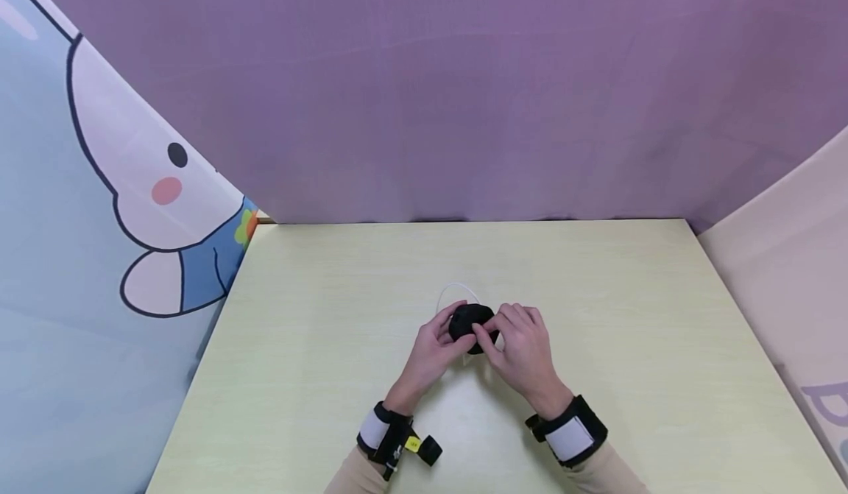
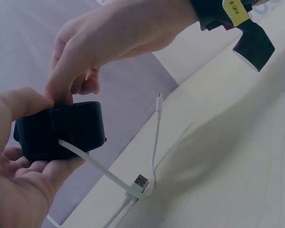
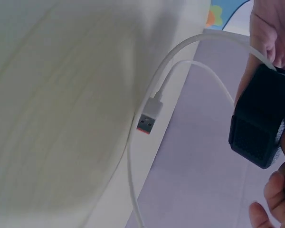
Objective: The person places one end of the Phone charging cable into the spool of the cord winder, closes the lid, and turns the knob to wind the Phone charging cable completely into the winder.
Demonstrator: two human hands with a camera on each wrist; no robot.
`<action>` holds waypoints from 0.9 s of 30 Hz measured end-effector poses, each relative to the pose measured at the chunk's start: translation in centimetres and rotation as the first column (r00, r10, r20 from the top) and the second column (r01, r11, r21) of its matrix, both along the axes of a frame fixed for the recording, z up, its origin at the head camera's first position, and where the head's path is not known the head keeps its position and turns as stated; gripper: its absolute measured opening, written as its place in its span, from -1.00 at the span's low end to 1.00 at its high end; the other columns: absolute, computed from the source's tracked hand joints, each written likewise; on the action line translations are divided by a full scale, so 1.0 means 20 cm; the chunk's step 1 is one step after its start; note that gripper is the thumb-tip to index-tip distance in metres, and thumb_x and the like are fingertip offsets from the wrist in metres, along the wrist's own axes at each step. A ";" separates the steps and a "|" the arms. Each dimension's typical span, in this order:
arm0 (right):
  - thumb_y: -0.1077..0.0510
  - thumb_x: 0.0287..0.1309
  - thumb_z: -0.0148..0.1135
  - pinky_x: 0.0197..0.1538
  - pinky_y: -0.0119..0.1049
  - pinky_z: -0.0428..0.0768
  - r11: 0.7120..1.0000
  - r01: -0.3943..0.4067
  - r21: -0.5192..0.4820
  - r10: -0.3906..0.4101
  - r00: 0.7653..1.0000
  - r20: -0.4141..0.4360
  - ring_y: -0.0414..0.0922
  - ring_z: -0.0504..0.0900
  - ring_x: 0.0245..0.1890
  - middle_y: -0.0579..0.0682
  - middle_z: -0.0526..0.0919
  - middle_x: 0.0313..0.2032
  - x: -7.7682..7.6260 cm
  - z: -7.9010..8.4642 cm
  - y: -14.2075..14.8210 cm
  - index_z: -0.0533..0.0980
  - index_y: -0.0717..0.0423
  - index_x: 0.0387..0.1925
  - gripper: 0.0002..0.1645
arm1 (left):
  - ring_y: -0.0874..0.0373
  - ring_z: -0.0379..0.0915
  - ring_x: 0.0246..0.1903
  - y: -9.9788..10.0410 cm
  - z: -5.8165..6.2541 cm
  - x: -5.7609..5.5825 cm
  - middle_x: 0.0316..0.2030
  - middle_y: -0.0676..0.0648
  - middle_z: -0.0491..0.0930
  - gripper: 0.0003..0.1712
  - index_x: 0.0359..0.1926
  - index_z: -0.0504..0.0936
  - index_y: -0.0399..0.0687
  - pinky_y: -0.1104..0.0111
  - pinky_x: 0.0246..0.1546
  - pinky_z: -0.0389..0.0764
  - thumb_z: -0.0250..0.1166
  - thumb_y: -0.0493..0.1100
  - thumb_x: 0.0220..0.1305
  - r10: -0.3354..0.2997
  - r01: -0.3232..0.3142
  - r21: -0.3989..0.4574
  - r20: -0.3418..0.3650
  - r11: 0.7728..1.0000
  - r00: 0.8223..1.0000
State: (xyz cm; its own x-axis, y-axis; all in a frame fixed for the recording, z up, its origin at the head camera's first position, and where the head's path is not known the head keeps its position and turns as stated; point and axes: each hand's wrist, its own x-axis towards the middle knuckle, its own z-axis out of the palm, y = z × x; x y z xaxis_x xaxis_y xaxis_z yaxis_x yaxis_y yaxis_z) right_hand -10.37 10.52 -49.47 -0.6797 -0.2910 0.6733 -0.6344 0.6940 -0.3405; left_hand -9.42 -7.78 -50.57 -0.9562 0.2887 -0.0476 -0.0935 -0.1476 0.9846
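A small black block-like thing (image 1: pixel 467 319) is held up between both hands; its exact kind cannot be told. My left hand (image 1: pixel 429 350) grips it from the left, thumb on one side and fingers beneath, as the left wrist view shows. With thumb and forefinger, my right hand (image 1: pixel 523 347) pinches its near right edge. From one face of the black thing (image 2: pixel 73 130) comes a white cable (image 2: pixel 97 165). A USB plug (image 3: pixel 149 116) hangs on the cable, and a slim connector (image 2: pixel 159 105) shows at another end. Part of the cable is hidden behind the hands.
Both hands are over a pale wooden table (image 1: pixel 318 310). A purple curtain (image 1: pixel 464 111) hangs behind its far edge, with a printed blue cloth (image 1: pixel 53 347) at the left and a pale cloth (image 1: pixel 788 273) at the right. Black bands (image 1: pixel 568 431) circle both wrists.
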 end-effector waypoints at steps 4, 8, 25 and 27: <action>0.13 0.15 0.38 -0.23 -0.12 0.44 0.999 0.015 -0.041 -0.014 0.999 0.032 -0.12 0.47 -0.50 -0.14 0.47 -0.58 0.00 0.01 -0.01 0.53 0.04 -0.62 -0.72 | -0.15 0.57 0.20 0.00 0.00 0.00 0.33 -0.39 0.48 -0.25 0.53 0.24 -0.30 0.46 0.06 0.63 0.29 -0.33 0.41 -0.004 0.004 -0.002 -0.008 1.000 1.000; 0.19 0.09 0.42 -0.27 -0.16 0.39 0.997 0.042 -0.065 -0.038 0.997 0.064 -0.16 0.46 -0.52 -0.14 0.48 -0.60 0.01 0.02 -0.03 0.53 0.04 -0.64 -0.73 | -0.16 0.57 0.20 0.00 -0.01 0.00 0.34 -0.39 0.47 -0.24 0.54 0.23 -0.28 0.47 0.06 0.63 0.30 -0.33 0.41 -0.006 0.006 0.001 -0.010 1.000 1.000; 0.27 0.06 0.39 -0.27 -0.15 0.38 0.986 0.128 -0.111 -0.103 0.973 0.205 -0.06 0.51 -0.57 -0.14 0.52 -0.61 0.03 0.02 -0.06 0.55 0.09 -0.68 -0.73 | -0.23 0.55 0.20 0.02 -0.01 0.01 0.33 -0.39 0.47 -0.24 0.53 0.24 -0.29 0.49 0.05 0.62 0.29 -0.37 0.38 0.013 -0.014 -0.027 -0.035 1.000 0.999; 0.27 0.06 0.39 -0.27 -0.14 0.38 0.984 0.137 -0.115 -0.109 0.970 0.217 -0.10 0.46 -0.59 -0.15 0.51 -0.63 0.03 0.03 -0.06 0.56 0.09 -0.68 -0.74 | -0.23 0.55 0.20 0.02 -0.01 0.01 0.33 -0.39 0.48 -0.25 0.53 0.24 -0.29 0.49 0.05 0.62 0.29 -0.37 0.39 0.014 -0.015 -0.029 -0.044 0.999 0.999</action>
State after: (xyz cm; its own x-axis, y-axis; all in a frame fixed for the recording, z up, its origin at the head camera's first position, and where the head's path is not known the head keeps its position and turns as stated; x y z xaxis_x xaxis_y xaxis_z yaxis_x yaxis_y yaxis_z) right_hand -9.74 9.29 -48.92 -0.8341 -0.1167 0.5391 -0.4524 0.7040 -0.5475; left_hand -9.27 -7.41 -50.77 -0.9616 0.2742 -0.0141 -0.0485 -0.1191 0.9917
